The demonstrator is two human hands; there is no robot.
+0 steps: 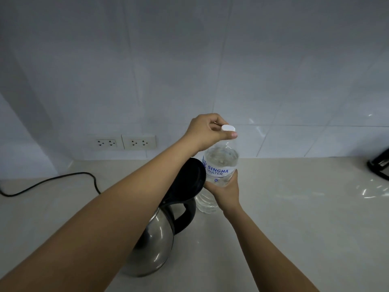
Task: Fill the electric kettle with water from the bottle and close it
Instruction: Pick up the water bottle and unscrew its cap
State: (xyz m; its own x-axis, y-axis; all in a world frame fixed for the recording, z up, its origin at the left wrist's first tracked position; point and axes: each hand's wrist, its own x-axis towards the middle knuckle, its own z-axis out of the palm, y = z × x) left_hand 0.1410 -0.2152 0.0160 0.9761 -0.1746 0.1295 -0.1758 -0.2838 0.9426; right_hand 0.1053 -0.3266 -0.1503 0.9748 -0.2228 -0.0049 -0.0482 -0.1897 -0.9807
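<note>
A clear plastic water bottle (221, 163) with a blue-lettered label stands upright on the counter, holding water. My right hand (226, 191) grips its body below the label. My left hand (208, 131) reaches across from the left and pinches the white cap (228, 128) at the bottle's top. A steel electric kettle (155, 243) with a black handle sits just left of the bottle, under my left forearm. Its black lid (189, 180) stands tilted open. The kettle's opening is hidden by my arm.
A pale counter (294, 218) runs to a white tiled wall. Two double wall sockets (124, 142) sit at the back left, and a black cord (63, 180) lies on the counter below them. A black object (379, 165) pokes in at the right edge.
</note>
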